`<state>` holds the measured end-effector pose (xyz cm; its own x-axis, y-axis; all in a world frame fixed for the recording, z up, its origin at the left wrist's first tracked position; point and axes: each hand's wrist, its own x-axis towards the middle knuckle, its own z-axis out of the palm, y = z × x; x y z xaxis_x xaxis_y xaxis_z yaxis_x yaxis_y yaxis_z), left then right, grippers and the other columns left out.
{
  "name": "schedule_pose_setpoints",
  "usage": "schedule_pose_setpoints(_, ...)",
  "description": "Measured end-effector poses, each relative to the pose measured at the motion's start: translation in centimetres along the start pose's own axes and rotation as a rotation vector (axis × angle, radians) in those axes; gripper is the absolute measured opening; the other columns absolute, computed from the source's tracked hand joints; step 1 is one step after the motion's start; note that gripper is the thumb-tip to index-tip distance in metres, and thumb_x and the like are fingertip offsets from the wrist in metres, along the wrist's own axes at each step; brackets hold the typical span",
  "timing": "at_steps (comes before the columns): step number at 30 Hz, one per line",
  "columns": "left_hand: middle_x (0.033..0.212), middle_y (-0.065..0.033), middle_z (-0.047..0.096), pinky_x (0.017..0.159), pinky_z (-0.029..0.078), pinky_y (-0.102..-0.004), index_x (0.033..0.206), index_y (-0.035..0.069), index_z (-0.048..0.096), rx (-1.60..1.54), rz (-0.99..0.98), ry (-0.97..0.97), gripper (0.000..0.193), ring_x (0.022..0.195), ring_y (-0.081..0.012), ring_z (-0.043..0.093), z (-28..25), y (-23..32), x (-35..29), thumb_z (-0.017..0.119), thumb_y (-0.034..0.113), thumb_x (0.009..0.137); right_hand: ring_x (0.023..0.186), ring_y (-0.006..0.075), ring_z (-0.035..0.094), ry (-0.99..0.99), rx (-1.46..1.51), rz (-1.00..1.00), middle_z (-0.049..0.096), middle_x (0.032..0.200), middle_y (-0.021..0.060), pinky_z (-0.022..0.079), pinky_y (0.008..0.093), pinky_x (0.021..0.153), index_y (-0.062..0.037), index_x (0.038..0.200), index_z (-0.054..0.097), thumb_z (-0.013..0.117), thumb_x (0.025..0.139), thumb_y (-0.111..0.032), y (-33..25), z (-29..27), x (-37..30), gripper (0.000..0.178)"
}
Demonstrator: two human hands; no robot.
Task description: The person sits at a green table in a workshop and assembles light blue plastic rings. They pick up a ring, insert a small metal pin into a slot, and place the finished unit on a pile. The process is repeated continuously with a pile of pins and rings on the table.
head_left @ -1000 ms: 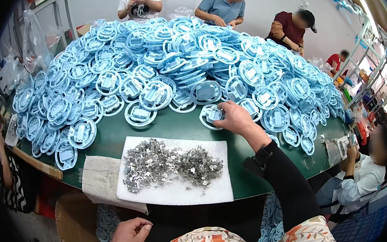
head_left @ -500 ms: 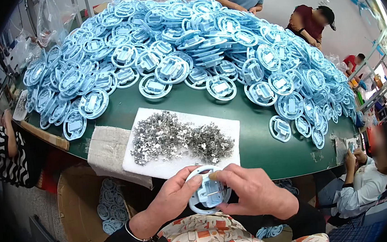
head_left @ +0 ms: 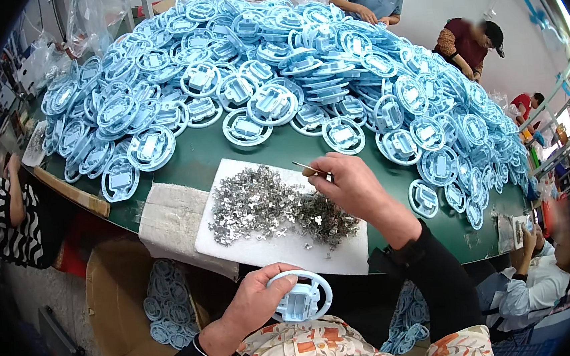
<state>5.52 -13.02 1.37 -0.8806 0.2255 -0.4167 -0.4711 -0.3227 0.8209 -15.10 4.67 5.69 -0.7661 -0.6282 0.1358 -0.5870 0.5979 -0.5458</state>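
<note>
My left hand [head_left: 255,304] grips the rim of a light blue plastic ring-shaped part [head_left: 299,302], like a toy steering wheel with a boxy recess in its middle, low in front of my apron. My right hand [head_left: 350,181] is raised over the far edge of a white foam board [head_left: 348,259], its fingers pinched on a thin metal tool [head_left: 302,166] that points left. The tool's exact kind is unclear. Below it, many small silvery metal clips [head_left: 253,204] lie heaped on the board.
A big pile of the same blue parts [head_left: 272,105] covers the back of the green table [head_left: 190,160]. A pale wrapped block [head_left: 171,214] props the board's left side. Below stands a cardboard box [head_left: 110,292] holding blue parts. Several people work around the table.
My right hand has left the blue part and moved up and away, over the foam board, with the thin tool. My left hand keeps the part. The view has shifted slightly.
</note>
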Motion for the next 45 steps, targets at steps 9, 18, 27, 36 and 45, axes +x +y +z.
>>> schedule_pose_setpoints(9, 0.092, -0.0032, 0.071, 0.073, 0.052, -0.0230, 0.114, 0.000, 0.069, 0.042, -0.016, -0.081, 0.024, 0.080, -0.0051, 0.062, -2.3, -0.2, 0.5, 0.065, 0.018, 0.098, 0.086, 0.0302, 0.069, -0.225, -0.125, -0.106, 0.070, 0.095, 0.0094, 0.055, 0.0391, 0.077, -0.0087, 0.108, 0.074, 0.070, 0.088, -0.014, 0.4, 3.0, 6.6, 0.021)
schedule_pose_setpoints(18, 0.093, -0.0023, 0.071, 0.075, 0.052, -0.0229, 0.114, 0.000, 0.069, 0.048, 0.058, -0.076, 0.026, 0.083, -0.0048, 0.062, -2.9, 0.8, 0.6, 0.063, 0.021, 0.100, 0.080, 0.0293, 0.068, -0.175, -0.063, -0.162, 0.068, 0.088, 0.0110, 0.053, 0.0385, 0.070, -0.0034, 0.095, 0.069, 0.071, 0.089, -0.012, 0.1, 2.0, 5.2, 0.011)
schedule_pose_setpoints(27, 0.102, -0.0034, 0.071, 0.080, 0.053, -0.0229, 0.122, 0.000, 0.061, -0.029, 0.172, 0.040, 0.028, 0.091, -0.0061, 0.064, -2.0, 1.0, 1.0, 0.058, 0.022, 0.105, 0.074, 0.0059, 0.057, -0.228, 0.398, 0.133, 0.063, 0.082, -0.0016, 0.046, 0.0254, 0.064, -0.0014, 0.096, 0.069, 0.072, 0.093, -0.015, -1.2, 0.9, 2.9, 0.014)
schedule_pose_setpoints(36, 0.112, -0.0059, 0.067, 0.086, 0.054, -0.0232, 0.128, -0.004, 0.055, -0.148, 0.230, 0.086, 0.028, 0.098, -0.0060, 0.063, -1.3, 1.3, 1.8, 0.046, 0.014, 0.108, 0.076, 0.0010, 0.049, -0.279, 0.969, 0.248, 0.060, 0.088, -0.0077, 0.042, 0.0183, 0.067, -0.0023, 0.106, 0.068, 0.072, 0.097, -0.017, -2.4, 0.5, -4.3, 0.017)
schedule_pose_setpoints(45, 0.112, -0.0061, 0.066, 0.087, 0.053, -0.0243, 0.130, -0.002, 0.056, -0.128, 0.188, 0.049, 0.030, 0.099, -0.0074, 0.062, 0.6, 1.4, 2.1, 0.048, 0.016, 0.107, 0.076, 0.0102, 0.055, -0.079, 0.563, -0.038, 0.059, 0.086, 0.0008, 0.044, 0.0266, 0.065, -0.0030, 0.099, 0.071, 0.076, 0.089, -0.007, -4.7, 0.8, -8.7, 0.012)
